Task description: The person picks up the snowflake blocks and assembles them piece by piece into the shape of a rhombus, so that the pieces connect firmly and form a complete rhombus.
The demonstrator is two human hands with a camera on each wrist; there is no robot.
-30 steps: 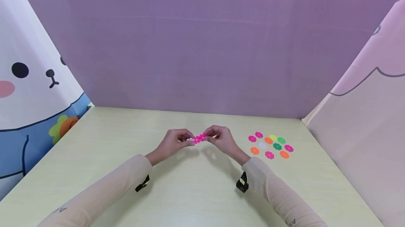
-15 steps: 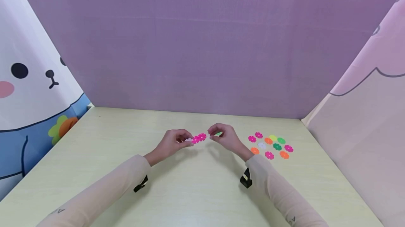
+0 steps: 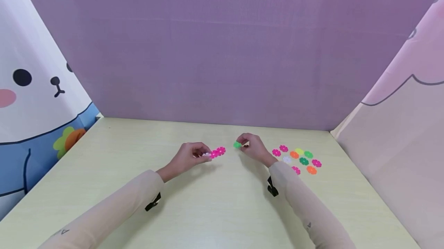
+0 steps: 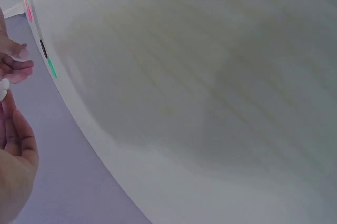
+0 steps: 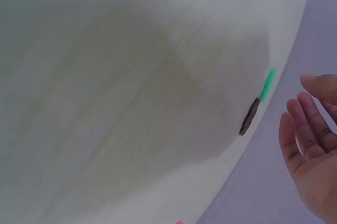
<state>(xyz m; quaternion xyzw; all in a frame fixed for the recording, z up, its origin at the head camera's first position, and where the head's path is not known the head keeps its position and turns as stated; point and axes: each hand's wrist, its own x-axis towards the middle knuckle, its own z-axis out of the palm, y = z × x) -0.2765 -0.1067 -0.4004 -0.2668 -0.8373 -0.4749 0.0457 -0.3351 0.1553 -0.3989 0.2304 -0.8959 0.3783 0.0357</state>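
Note:
My left hand (image 3: 189,156) pinches a white flower-shaped piece (image 4: 3,88) between thumb and fingers. Two pink flower-shaped pieces (image 3: 217,152) extend to the right from it, joined in a short row above the table. The right hand (image 3: 254,147) hovers to the right of that row; in the right wrist view, its thumb and loosely bent fingers stand apart with nothing between them. Below and behind it, a bright green piece (image 5: 268,83) and a dark brown piece (image 5: 250,116) lie flat on the table, partly covered by the hand in the head view.
Several loose flower pieces in pink, orange, white, yellow and green, among them a dark green piece (image 3: 304,161), lie on the pale table (image 3: 208,218) at the right. The right sleeve (image 3: 295,191) covers part of that group. A purple panel (image 3: 222,56) rises behind the table.
The right hand has let go of the pink piece and moved right, uncovering the bright green piece and part of the dark one. My left hand has stayed nearly still with the row.

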